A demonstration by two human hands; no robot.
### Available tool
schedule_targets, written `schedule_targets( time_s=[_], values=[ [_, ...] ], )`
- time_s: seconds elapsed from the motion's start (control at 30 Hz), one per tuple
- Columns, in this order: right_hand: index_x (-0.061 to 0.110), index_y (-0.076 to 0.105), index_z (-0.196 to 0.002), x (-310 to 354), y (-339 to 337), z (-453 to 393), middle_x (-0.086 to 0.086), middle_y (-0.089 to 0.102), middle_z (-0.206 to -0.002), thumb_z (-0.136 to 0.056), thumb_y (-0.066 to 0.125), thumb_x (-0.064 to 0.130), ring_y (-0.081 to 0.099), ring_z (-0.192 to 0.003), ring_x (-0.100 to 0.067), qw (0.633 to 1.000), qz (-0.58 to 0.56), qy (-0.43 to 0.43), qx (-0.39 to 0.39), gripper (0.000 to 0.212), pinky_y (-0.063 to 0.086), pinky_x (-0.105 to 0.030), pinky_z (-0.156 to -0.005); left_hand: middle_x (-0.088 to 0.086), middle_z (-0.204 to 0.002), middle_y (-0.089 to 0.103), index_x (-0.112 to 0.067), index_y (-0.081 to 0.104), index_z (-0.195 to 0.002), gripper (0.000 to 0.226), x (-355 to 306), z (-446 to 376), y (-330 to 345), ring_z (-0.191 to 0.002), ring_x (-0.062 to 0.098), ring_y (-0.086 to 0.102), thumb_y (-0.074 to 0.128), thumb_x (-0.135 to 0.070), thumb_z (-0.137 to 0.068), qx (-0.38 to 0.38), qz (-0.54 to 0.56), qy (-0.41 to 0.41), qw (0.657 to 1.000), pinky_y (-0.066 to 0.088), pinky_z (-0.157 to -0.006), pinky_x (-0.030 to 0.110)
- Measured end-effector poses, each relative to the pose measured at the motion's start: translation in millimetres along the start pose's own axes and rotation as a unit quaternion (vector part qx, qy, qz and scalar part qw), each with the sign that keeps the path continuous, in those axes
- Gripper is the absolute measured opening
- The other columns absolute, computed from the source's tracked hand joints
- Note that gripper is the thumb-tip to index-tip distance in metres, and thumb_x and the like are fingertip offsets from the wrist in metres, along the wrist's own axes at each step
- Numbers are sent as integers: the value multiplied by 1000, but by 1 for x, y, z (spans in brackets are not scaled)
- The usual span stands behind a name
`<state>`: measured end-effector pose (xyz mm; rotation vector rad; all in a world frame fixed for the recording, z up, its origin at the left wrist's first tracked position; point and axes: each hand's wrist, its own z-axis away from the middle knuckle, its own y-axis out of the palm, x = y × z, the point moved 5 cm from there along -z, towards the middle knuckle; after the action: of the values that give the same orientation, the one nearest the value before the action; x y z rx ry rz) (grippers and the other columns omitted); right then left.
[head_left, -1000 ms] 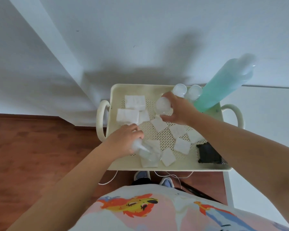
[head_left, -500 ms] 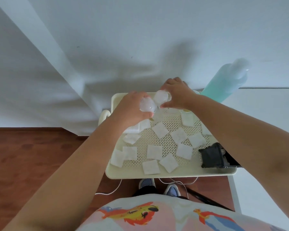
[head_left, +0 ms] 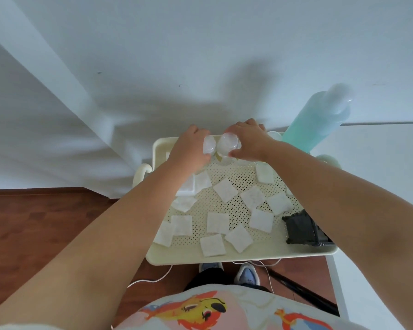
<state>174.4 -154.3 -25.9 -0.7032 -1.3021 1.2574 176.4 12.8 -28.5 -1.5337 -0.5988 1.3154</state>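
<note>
Over the tray (head_left: 224,259), past its far rim, the left hand (head_left: 188,151) has come up from the near edge to meet the right hand (head_left: 253,144), which grasps a small clear jar (head_left: 228,145), while the left holds a second clear jar (head_left: 209,147) touching it, likely to fit them together.

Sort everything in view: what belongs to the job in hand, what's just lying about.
In hand: left hand gripping a small clear container; right hand gripping a second clear container.
Lying about: cotton pads, cream tray, turquoise bottle, black object, white cable.
</note>
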Motion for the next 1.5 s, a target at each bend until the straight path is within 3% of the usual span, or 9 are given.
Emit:
schedule_targets(
  time_s=[0.23, 0.43, 0.53, 0.6, 0.7, 0.83, 1.13, 1.33, 1.5],
  values=[
    [28, 45, -134, 7, 1, 3, 3, 57, -126, -77, 67, 42, 37, -120, -26, 999, 38, 7, 11, 62, 29, -42, -96, 7, -123, 53, -16, 53, -133, 65, 11, 6, -1, -108, 28, 55, 77, -20, -73, 0, 30, -7, 1000, 39, -79, 28],
    [30, 24, -147, 15, -4, 8, -1, 36, -146, -72, 73, 45, 27, -131, -30, 999, 41, 25, -6, 91, 26, -45, -104, 10, -146, 40, -18, 23, -152, 96, 13, 24, -19, -132, 26, 39, 80, -34, -76, 21, 56, -32, 998, 35, -98, 34],
    [32, 35, -142, 42, -18, 13, 2, 42, -140, -75, 67, 39, 30, -127, -28, 993, 7, -53, -104, 74, 28, -43, -100, 5, -138, 49, -21, 44, -142, 69, 19, 52, -39, -126, 27, 42, 73, -33, -81, -19, 1, -26, 999, 37, -96, 32],
    [32, 47, -134, 68, -23, 9, 4, 51, -130, -78, 64, 34, 36, -123, -27, 987, 5, -109, -118, 58, 30, -42, -98, 3, -124, 58, -21, 59, -126, 49, 25, 73, -37, -121, 31, 43, 67, -39, -81, 44, -159, -14, 986, 40, -96, 37],
    [30, 58, -123, 109, -9, -9, 3, 60, -115, -83, 62, 27, 46, -114, -24, 985, 22, -169, -26, 41, 35, -39, -96, -1, -106, 62, -20, 65, -108, 39, 35, 102, -23, -118, 31, 44, 64, -46, -79, 130, -321, -25, 938, 31, -100, 45],
    [29, 58, -122, 138, 22, -32, 3, 56, -119, -87, 61, 23, 52, -112, -19, 980, 44, -176, 82, 36, 46, -35, -84, -1, -111, 60, -20, 62, -112, 37, 36, 104, -13, -121, 30, 44, 63, -43, -83, 114, -381, -11, 917, 14, -111, 57],
    [37, 40, -134, 162, 51, -68, 1, 54, -123, -70, 79, 29, 55, -110, -27, 937, 249, -191, 152, 76, 41, -39, -91, 6, -129, 53, -17, 52, -128, 49, 40, 96, -7, -127, 31, 40, 62, -30, -82, 88, -410, -49, 906, 10, -115, 56],
    [26, 45, -115, 151, 43, -70, 1, 51, -103, -70, 76, 18, 58, -87, -24, 979, 95, -142, 110, 55, 52, -37, -70, -3, -87, 64, -18, 60, -107, 34, 37, 105, -30, -104, 27, 55, 68, -25, -74, -21, -311, -26, 950, 15, -109, 56],
    [22, 44, -97, 134, 31, -67, -1, 49, -97, -65, 79, 19, 55, -83, -23, 986, 9, -140, 93, 48, 49, -37, -71, -3, -102, 55, -21, 58, -108, 40, 46, 101, -35, -113, 27, 44, 70, -29, -70, 20, -322, -41, 946, 13, -104, 51]
  ],
)
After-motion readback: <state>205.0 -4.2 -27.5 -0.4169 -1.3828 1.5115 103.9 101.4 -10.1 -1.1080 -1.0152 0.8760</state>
